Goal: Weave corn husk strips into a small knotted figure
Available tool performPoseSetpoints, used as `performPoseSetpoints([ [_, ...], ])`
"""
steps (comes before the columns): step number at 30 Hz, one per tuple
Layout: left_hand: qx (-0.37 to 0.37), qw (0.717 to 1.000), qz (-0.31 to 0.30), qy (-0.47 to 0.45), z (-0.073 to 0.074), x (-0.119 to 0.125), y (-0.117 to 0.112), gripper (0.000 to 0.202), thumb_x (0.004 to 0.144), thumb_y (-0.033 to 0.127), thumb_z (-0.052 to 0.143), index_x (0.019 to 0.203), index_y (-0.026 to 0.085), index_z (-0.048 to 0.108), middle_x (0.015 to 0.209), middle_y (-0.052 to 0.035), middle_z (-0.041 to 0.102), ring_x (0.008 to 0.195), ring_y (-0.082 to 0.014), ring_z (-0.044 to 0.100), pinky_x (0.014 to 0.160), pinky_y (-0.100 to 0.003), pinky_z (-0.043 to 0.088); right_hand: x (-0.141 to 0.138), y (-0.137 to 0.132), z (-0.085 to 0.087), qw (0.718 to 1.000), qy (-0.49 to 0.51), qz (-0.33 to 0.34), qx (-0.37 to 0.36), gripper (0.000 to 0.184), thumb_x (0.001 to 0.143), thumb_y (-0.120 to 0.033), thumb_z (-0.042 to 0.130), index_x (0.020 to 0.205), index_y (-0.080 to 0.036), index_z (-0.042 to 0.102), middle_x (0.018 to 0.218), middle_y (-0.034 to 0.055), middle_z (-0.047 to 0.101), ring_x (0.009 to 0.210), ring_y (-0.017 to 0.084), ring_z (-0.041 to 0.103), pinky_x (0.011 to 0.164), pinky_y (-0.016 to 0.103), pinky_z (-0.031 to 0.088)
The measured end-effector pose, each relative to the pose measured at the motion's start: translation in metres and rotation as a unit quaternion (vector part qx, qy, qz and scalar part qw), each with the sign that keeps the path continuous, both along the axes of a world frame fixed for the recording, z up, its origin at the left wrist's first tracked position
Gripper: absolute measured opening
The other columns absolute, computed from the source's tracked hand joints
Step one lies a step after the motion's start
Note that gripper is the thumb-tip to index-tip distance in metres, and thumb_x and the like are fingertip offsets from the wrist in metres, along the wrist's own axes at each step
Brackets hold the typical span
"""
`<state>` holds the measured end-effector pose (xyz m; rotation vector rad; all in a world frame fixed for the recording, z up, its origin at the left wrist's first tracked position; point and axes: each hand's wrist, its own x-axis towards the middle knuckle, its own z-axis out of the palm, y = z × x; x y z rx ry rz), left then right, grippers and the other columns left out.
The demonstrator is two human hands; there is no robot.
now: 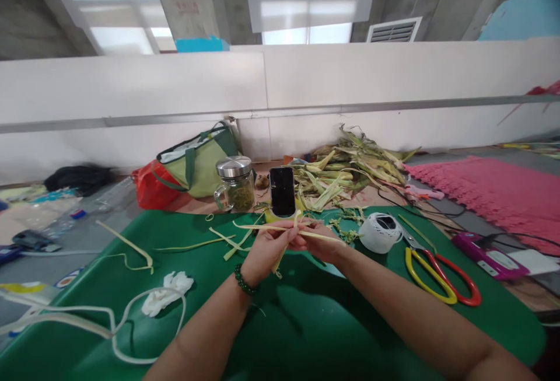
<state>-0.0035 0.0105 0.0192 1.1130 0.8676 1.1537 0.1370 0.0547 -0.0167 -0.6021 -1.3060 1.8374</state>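
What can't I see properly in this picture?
In the head view:
Pale strips: partly hidden by the left hand and right hand.
Inside the green bag: mostly hidden by its side.
White cord: cut off by the left edge.
Markings on the purple device: too small.

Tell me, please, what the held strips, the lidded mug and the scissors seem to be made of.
The strips look like matte, perhaps dried plant leaf, pale like the leafy pile behind. The mug seems glossy glass, possibly plastic, being see-through; its lid, silvery and shiny, looks metal. The scissors have grey, apparently metal blades and perhaps plastic handles, smooth and evenly coloured.
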Motion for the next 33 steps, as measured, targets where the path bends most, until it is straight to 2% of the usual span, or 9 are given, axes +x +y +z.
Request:
performPoseSetpoints([
  [3,0.043,0.994,0.05,0.084,-0.004,-0.001,0.002,0.033,0.067,0.044,0.071,0.078,0.013,0.069,0.058,-0.0021,0.064,0.055,-0.0132,0.059,0.057,-0.025,0.049,0.021,0.012,0.014,0.978,-0.083,-0.167,0.089,0.039,0.057,-0.042,0.078,0.082,-0.018,0.061,0.067,-0.0019,0.056,0.061,0.012,0.051,0.058,0.025,0.043],
  [6,0.106,0.967,0.097,0.212,-0.013,-0.004,0.007,0.025,0.075,0.039,0.061,0.069,0.016,0.068,0.054,-0.001,0.06,0.051,-0.0125,0.053,0.052,-0.023,0.044,0.039,0.006,0.032,0.855,-0.129,-0.427,0.264,0.027,0.07,-0.038,0.069,0.089,-0.021,0.061,0.064,-0.0036,0.05,0.057,0.011,0.045,0.055,0.025,0.039],
  [7,0.134,0.953,0.106,0.252,-0.015,-0.004,0.009,0.024,0.078,0.036,0.058,0.066,0.017,0.067,0.053,-0.0011,0.059,0.051,-0.0123,0.052,0.051,-0.022,0.041,0.04,0.0,0.036,0.831,-0.15,-0.428,0.321,0.023,0.074,-0.036,0.066,0.091,-0.021,0.061,0.059,-0.0047,0.047,0.053,0.011,0.043,0.052,0.024,0.038],
  [12,0.257,0.887,0.084,0.374,-0.018,-0.006,0.007,0.02,0.074,0.021,0.058,0.054,0.018,0.064,0.056,-0.0032,0.06,0.054,-0.0143,0.049,0.058,-0.025,0.038,0.014,-0.042,0.032,0.803,-0.268,-0.157,0.509,0.051,0.071,-0.04,0.072,0.116,-0.022,0.056,0.064,-0.0017,0.056,0.052,0.012,0.048,0.051,0.024,0.039],
  [15,0.247,0.889,0.085,0.375,-0.017,-0.005,0.005,0.011,0.068,0.016,0.061,0.058,0.019,0.067,0.059,-0.0033,0.065,0.058,-0.0164,0.054,0.062,-0.026,0.041,0.002,-0.051,0.026,0.778,-0.256,-0.194,0.54,0.012,0.083,-0.032,0.059,0.088,-0.023,0.064,0.072,0.0038,0.064,0.063,0.015,0.057,0.06,0.027,0.044],
  [17,0.211,0.912,0.127,0.328,-0.016,-0.005,0.007,0.012,0.07,0.016,0.059,0.067,0.019,0.071,0.063,-0.0033,0.068,0.061,-0.0173,0.058,0.064,-0.027,0.044,0.002,-0.05,0.026,0.78,-0.247,-0.253,0.517,0.012,0.086,-0.026,0.053,0.08,-0.023,0.063,0.076,0.0054,0.066,0.069,0.017,0.061,0.064,0.028,0.047],
  [22,0.09,0.977,0.148,0.126,-0.013,-0.002,0.012,0.027,0.075,0.035,0.059,0.087,0.014,0.073,0.064,-0.0043,0.07,0.06,-0.0186,0.063,0.063,-0.03,0.051,0.007,-0.041,0.025,0.859,-0.218,-0.296,0.356,0.009,0.081,-0.029,0.06,0.076,-0.021,0.059,0.071,0.0024,0.065,0.06,0.016,0.064,0.059,0.027,0.051],
  [25,0.058,0.988,0.12,0.081,-0.008,0.001,0.009,0.04,0.074,0.045,0.061,0.093,0.012,0.072,0.071,-0.0065,0.072,0.062,-0.0184,0.064,0.062,-0.03,0.052,0.004,-0.038,0.019,0.875,-0.193,-0.28,0.346,0.01,0.08,-0.029,0.061,0.074,-0.02,0.059,0.068,0.0008,0.065,0.061,0.016,0.065,0.06,0.026,0.053],
  [33,0.027,0.999,0.023,0.009,0.002,0.0,0.0,0.043,0.061,0.028,0.073,0.102,0.015,0.07,0.092,-0.0081,0.073,0.082,-0.0191,0.065,0.07,-0.026,0.051,0.01,-0.03,0.02,0.765,-0.22,-0.32,0.514,0.007,0.084,-0.017,0.057,0.08,-0.02,0.063,0.074,0.0021,0.066,0.066,0.013,0.062,0.059,0.023,0.05],
])
